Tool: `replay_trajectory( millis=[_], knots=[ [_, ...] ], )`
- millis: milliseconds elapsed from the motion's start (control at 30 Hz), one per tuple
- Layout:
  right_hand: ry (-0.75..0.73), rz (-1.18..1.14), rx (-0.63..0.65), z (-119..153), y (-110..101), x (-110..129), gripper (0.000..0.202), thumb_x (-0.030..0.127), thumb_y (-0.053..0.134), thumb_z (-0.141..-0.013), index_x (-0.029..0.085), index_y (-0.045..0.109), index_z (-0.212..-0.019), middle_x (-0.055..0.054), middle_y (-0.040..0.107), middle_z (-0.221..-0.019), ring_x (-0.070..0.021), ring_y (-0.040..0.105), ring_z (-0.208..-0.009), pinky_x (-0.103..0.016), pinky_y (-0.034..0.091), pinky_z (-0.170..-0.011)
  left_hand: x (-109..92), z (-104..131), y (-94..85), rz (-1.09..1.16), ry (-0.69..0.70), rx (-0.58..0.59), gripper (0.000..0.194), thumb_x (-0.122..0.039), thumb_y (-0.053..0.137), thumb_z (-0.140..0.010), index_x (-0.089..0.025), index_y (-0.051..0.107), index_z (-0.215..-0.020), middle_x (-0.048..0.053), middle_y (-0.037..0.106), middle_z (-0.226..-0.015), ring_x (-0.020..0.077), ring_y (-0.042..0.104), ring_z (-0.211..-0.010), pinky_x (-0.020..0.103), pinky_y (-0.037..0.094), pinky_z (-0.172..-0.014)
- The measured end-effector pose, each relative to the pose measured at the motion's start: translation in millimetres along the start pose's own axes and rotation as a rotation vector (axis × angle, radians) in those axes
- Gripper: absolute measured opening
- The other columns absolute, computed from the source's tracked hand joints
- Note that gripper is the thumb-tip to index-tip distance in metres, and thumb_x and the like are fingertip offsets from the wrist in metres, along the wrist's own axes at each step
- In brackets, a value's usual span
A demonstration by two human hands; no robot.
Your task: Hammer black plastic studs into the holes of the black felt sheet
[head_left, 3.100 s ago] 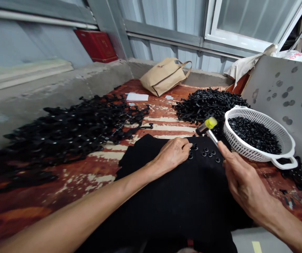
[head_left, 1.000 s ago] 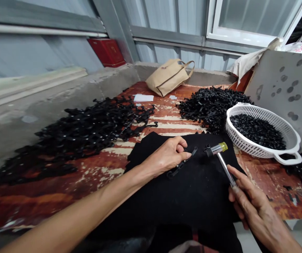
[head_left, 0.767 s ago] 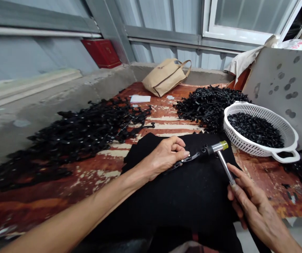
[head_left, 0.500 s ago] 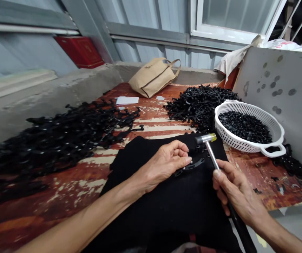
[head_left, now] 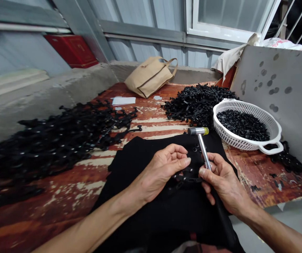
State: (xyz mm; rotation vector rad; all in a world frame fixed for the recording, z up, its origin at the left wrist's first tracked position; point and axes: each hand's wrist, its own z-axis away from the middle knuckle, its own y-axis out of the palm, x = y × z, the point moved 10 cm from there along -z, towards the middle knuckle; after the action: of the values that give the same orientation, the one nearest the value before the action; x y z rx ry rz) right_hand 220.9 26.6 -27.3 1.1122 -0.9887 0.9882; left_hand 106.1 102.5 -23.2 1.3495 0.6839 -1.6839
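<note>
A small mallet [head_left: 203,149] with a silver head, one dark face and one yellow face is gripped by its shaft in my right hand [head_left: 219,177], head up. My left hand [head_left: 168,163] is closed beside it, fingers curled and thumb tip near the fingertips; whatever lies between them is too small to make out. Just under it is a thin black plastic piece [head_left: 188,179] with shiny studs, whose right end reaches my right fingers. Both hands are over a black cloth [head_left: 143,151]. A few small black rings [head_left: 195,149] lie behind the mallet shaft.
Black plastic pieces form a wide pile [head_left: 61,140] at left and another pile [head_left: 193,102] at back. A white basket [head_left: 274,128] of small black parts stands at right, before a grey panel [head_left: 277,84]. A tan bag [head_left: 151,77] lies at the back wall.
My right hand and the mallet have moved left, closer to my left hand. The black studded piece has shifted down and turned more level. The whole view has drifted slightly.
</note>
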Motion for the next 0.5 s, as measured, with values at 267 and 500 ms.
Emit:
replay_trajectory(
  millis=[267,500],
  knots=[
    [-0.089,0.033,-0.098,-4.1,-10.3,3.0,0.039,0.037,0.066,-0.080,0.020,0.044,-0.108,0.013,0.051,-0.055,-0.0049,0.042,-0.036,-0.012,0.038,-0.029,16.6,10.8,10.3,0.199,-0.190,0.106,0.034,-0.037,0.080,-0.062,-0.015,0.061,-0.079,0.003,0.064,-0.078,0.0150,0.062,-0.070,0.027,0.051,-0.059],
    [-0.097,0.112,-0.101,3.1,-15.5,4.9,0.039,0.049,0.062,-0.085,0.020,0.048,-0.108,0.007,0.058,-0.061,-0.0064,0.047,-0.041,-0.012,0.039,-0.030,5.4,-0.2,2.7,-0.019,-0.050,0.007,0.041,-0.050,0.073,-0.070,-0.014,0.056,-0.081,-0.001,0.059,-0.069,0.0075,0.054,-0.053,0.014,0.033,-0.038]
  ],
)
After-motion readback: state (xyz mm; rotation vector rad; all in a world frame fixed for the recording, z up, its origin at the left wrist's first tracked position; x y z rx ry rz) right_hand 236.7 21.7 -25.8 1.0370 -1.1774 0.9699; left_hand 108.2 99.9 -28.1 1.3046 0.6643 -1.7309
